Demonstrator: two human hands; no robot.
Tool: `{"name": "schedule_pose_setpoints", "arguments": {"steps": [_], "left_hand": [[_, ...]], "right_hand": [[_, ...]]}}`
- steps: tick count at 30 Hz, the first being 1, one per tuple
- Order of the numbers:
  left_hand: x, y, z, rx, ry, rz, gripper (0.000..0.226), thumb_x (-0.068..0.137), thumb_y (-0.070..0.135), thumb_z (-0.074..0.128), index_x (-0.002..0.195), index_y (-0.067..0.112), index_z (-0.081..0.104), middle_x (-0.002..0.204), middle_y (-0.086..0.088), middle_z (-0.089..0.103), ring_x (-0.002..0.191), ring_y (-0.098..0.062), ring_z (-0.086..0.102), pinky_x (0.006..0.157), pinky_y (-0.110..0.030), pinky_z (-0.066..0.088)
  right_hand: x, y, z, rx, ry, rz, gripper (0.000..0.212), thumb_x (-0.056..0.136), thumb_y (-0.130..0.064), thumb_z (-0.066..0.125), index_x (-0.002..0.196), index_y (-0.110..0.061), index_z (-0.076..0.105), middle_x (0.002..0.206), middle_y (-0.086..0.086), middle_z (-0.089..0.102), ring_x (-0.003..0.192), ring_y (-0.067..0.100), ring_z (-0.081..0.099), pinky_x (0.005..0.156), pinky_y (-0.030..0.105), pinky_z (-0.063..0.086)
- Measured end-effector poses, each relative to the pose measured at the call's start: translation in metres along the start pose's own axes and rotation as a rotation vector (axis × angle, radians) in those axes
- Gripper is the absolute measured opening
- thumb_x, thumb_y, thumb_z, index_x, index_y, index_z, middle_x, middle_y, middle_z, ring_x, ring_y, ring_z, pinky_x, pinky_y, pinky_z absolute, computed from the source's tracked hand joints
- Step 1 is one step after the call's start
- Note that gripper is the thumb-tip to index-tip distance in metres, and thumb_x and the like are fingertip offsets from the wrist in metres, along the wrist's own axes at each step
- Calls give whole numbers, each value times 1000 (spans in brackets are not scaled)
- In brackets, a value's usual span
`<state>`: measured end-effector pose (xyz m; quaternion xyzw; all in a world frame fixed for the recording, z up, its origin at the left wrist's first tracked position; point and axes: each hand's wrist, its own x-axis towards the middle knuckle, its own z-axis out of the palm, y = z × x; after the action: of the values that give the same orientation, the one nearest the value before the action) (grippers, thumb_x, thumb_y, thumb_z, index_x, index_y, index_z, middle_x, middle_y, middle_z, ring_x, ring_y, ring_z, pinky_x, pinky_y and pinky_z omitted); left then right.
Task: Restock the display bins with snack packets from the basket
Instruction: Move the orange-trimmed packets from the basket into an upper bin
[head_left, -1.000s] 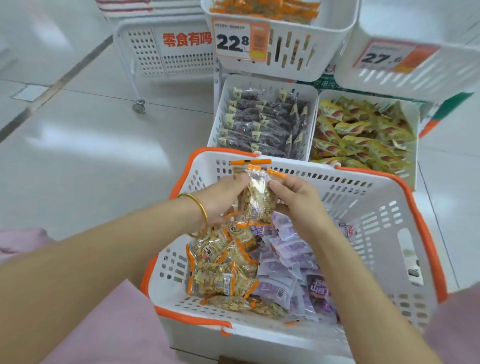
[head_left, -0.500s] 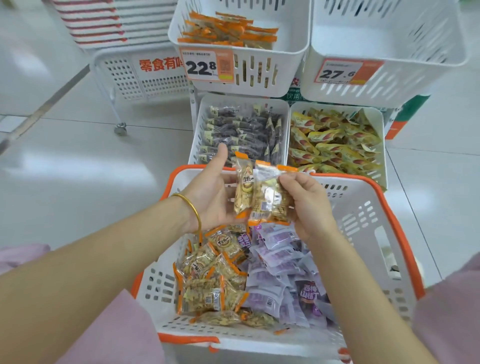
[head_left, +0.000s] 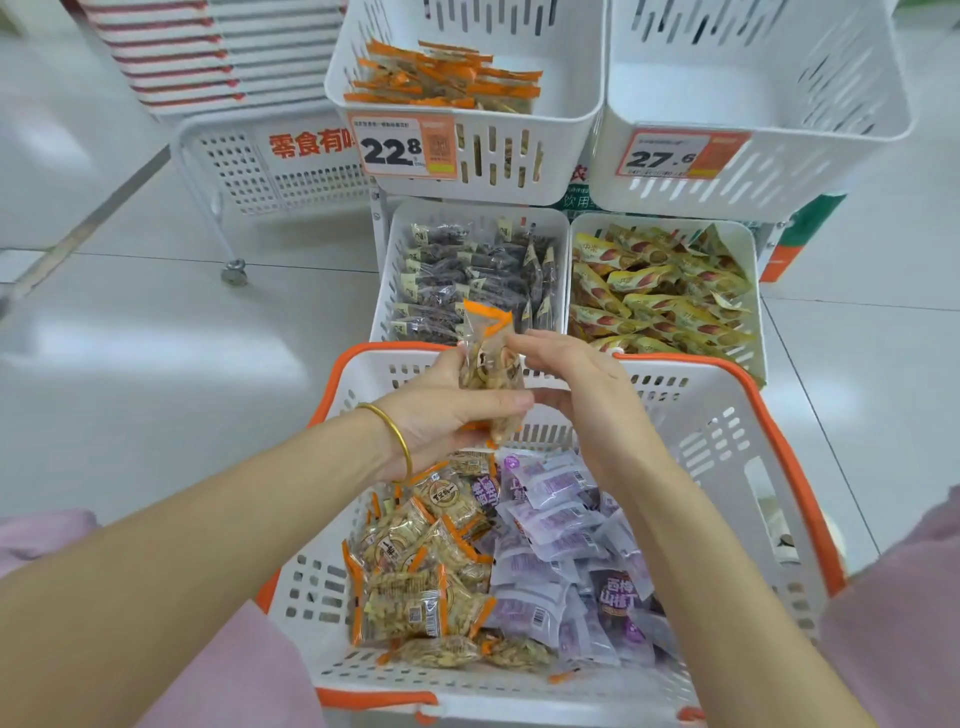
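1. Head view: nearest, under the left wrist, orange-edged seed packets (head_left: 415, 571) lie heaped in the basket (head_left: 727, 467). Purple packets (head_left: 561, 545) lie under the right forearm.
2. Above them, the left hand (head_left: 441, 410) grips the held packets (head_left: 488, 358), its thumb curled across their front. Half a second ago they were fanned side by side and the right hand pinched one. Now they are bunched together in the left hand's grip.
3. The right hand (head_left: 582, 384) sits just right of the held packets, fingers loosely extended. Whether its fingertips touch the wrapper I cannot tell.
4. The held packets stand upright, long axis running from the palm up and away, with the orange sealed end pointing toward the bins. How many packets there are is unclear.
5. Both hands hover over the basket's far rim.
6. Just beyond the fingertips lies the dark-packet bin (head_left: 387, 280). Beyond the right hand lies the yellow-packet bin (head_left: 753, 270).
7. Farthest, above the hands, the upper bin (head_left: 519, 156) with the 22.8 price tag (head_left: 400, 148) holds similar orange-edged packets.
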<state>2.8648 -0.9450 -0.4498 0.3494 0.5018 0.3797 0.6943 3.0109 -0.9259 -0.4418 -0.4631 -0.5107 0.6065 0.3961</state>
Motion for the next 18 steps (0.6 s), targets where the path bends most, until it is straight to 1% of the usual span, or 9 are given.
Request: {"name": "schedule_pose_setpoints", "arguments": {"steps": [3, 5, 7, 9, 11, 12, 13, 15, 18], "left_hand": [[-2, -4, 3, 90, -13, 32, 55, 81, -10, 62, 126, 18, 50, 114, -17, 65, 102, -24, 64, 86, -36, 51], [-3, -4, 1, 70, -7, 22, 43, 84, -12, 57, 119, 14, 55, 98, -9, 71, 85, -17, 70, 69, -28, 56], [-4, 1, 0, 56, 6, -4, 33, 85, -10, 57, 111, 10, 55, 88, -6, 70, 73, -13, 69, 60, -26, 56], [-4, 4, -1, 74, 9, -32, 42, 82, -4, 63, 121, 8, 50, 103, -13, 64, 78, -14, 67, 62, -29, 56], [-4, 4, -2, 125, 19, -40, 59, 78, 4, 70, 131, 10, 44, 122, -22, 56, 87, -18, 66, 65, -31, 56], [-4, 4, -1, 142, 26, -39, 59, 76, 8, 72, 129, 11, 46, 124, -22, 55, 90, -19, 66, 67, -33, 57], [-5, 6, 0, 142, 30, -30, 54, 75, 11, 73, 123, 11, 49, 119, -20, 59, 89, -19, 66, 70, -35, 58], [-7, 9, 5, 101, 35, 4, 43, 74, 16, 71, 113, 10, 54, 104, -13, 65, 88, -19, 67, 72, -37, 59], [-6, 10, 7, 125, 37, 42, 52, 70, 17, 73, 117, 8, 52, 111, -13, 66, 98, -23, 67, 77, -36, 58]], "right_hand": [[2, 2, -2, 14, -84, 13, 39, 86, 5, 42, 106, -13, 70, 125, 0, 58, 109, 14, 58, 71, 23, 52], [3, 1, -4, 12, -59, 2, 40, 86, 8, 43, 111, -11, 68, 124, 2, 58, 101, 15, 61, 67, 21, 52], [4, -2, -9, -37, 5, -46, 33, 89, 1, 53, 114, -16, 65, 119, 1, 57, 89, 15, 63, 64, 23, 54], [7, -5, -13, -172, 37, -102, 34, 88, -17, 64, 120, -25, 58, 114, -1, 53, 83, 15, 62, 62, 26, 54], [13, -5, -16, -352, 8, -155, 52, 83, -34, 69, 131, -34, 48, 115, -9, 48, 90, 16, 56, 69, 30, 51], [16, -5, -16, -393, -16, -164, 59, 81, -37, 70, 134, -34, 45, 111, -13, 48, 90, 16, 53, 72, 32, 49], [18, -5, -16, -385, -28, -165, 61, 80, -35, 72, 135, -32, 45, 102, -14, 49, 87, 15, 51, 71, 32, 48], [21, -3, -16, -260, -4, -139, 52, 82, -24, 72, 130, -25, 52, 85, -2, 51, 73, 14, 50, 57, 27, 47], [21, 0, -14, -188, 59, -130, 36, 86, -18, 67, 120, -23, 57, 87, 15, 57, 66, 17, 51, 48, 22, 44]]}}
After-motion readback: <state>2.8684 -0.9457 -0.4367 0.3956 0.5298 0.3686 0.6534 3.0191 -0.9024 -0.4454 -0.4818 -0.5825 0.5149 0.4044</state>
